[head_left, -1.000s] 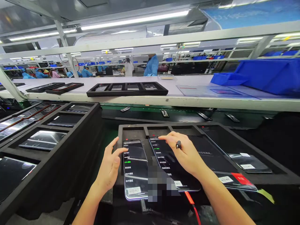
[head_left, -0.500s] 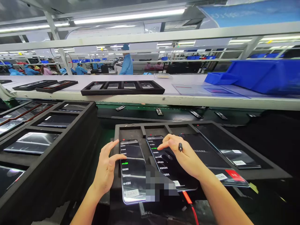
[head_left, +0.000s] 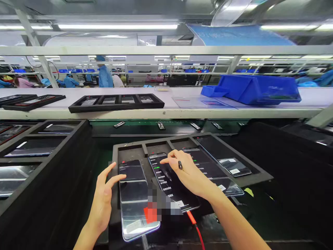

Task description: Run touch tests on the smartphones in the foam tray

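Note:
A black foam tray (head_left: 130, 150) in front of me holds several phones lying side by side. My left hand (head_left: 102, 198) rests by the left edge of the leftmost phone (head_left: 134, 198), fingers spread, a fingertip on its screen. My right hand (head_left: 186, 172) lies over the second phone (head_left: 169, 180), index finger pointing at the test menu on its screen, while a small black plug (head_left: 179, 164) is held between its fingers. A red cable (head_left: 195, 227) runs out from that phone's near end. Two more phones (head_left: 223, 163) lie to the right in the tray.
A stack of black trays (head_left: 39, 166) with phones stands at my left. Beyond is a green belt (head_left: 161, 126) and a white conveyor with another black tray (head_left: 117, 102) and blue bins (head_left: 257, 88). People in blue coats work far behind.
The view has swung right and pulled back, so the tray sits lower and more to the left. The leftmost phone's menu has gone dark. Both hands stay on the same phones.

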`<state>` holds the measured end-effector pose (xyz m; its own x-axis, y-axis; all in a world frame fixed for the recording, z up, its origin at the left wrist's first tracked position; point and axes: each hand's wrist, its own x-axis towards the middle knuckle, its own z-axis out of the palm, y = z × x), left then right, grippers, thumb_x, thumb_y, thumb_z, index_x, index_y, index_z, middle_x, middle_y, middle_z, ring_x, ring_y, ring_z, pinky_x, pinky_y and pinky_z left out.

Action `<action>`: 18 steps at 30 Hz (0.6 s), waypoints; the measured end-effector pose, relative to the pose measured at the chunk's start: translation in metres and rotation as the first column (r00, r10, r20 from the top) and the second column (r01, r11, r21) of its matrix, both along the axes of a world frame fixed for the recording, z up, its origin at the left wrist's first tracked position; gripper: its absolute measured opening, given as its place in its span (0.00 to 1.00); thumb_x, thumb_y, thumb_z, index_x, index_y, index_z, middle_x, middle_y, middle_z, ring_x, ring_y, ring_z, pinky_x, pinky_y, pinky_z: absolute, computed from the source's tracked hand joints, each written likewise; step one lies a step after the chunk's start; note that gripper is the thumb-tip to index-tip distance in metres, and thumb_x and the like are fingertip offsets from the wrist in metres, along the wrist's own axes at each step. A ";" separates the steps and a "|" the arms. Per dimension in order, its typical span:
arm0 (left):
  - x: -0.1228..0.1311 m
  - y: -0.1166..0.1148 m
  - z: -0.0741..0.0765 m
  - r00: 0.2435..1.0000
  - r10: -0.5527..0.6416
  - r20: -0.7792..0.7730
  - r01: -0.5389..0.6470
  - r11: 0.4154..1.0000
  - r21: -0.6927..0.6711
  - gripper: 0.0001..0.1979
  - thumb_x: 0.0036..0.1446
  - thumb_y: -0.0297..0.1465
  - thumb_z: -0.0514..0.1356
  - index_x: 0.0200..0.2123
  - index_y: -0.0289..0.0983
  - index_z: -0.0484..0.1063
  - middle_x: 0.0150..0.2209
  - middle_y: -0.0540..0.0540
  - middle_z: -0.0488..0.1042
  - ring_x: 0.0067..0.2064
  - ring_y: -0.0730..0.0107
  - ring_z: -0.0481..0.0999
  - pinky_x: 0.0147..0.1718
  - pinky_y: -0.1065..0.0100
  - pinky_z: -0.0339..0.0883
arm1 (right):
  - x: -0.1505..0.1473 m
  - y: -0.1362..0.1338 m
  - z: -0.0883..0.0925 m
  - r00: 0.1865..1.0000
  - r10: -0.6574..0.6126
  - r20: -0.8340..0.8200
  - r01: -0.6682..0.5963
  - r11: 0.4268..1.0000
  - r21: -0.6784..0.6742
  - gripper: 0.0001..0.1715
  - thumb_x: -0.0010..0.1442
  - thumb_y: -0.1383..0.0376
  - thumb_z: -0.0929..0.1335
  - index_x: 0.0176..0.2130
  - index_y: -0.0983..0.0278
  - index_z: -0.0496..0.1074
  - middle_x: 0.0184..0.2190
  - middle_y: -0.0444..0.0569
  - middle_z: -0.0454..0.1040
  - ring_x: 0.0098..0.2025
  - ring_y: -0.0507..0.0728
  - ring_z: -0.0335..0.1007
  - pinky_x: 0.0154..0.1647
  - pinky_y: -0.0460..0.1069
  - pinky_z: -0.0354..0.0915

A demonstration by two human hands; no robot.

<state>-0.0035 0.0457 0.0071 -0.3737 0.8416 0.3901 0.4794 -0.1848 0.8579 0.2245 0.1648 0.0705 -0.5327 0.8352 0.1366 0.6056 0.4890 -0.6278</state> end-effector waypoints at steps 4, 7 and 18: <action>0.004 0.000 0.001 0.997 0.015 0.077 -0.016 1.000 0.010 0.30 0.57 0.56 0.40 0.39 0.48 0.76 0.59 0.49 0.59 0.62 0.54 0.54 0.62 0.48 0.40 | -0.001 0.001 0.002 0.998 -0.015 0.055 0.016 1.000 -0.018 0.29 0.65 0.50 0.50 0.37 0.56 0.73 0.38 0.48 0.64 0.45 0.59 0.58 0.53 0.59 0.57; 0.006 0.001 0.002 0.993 0.018 0.114 -0.020 1.000 0.013 0.30 0.57 0.56 0.40 0.39 0.49 0.76 0.58 0.50 0.60 0.61 0.55 0.54 0.62 0.50 0.40 | -0.004 0.002 0.001 0.995 -0.017 0.094 0.020 0.999 -0.030 0.28 0.65 0.50 0.50 0.37 0.56 0.72 0.38 0.48 0.63 0.45 0.59 0.57 0.53 0.59 0.57; 0.008 0.003 -0.002 0.989 0.050 0.139 -0.052 0.999 0.012 0.24 0.58 0.52 0.42 0.38 0.51 0.75 0.58 0.54 0.61 0.61 0.57 0.55 0.63 0.51 0.40 | 0.039 -0.010 0.004 0.950 -0.311 -0.014 0.308 0.934 0.180 0.35 0.62 0.43 0.48 0.45 0.54 0.72 0.41 0.49 0.65 0.50 0.62 0.56 0.55 0.63 0.54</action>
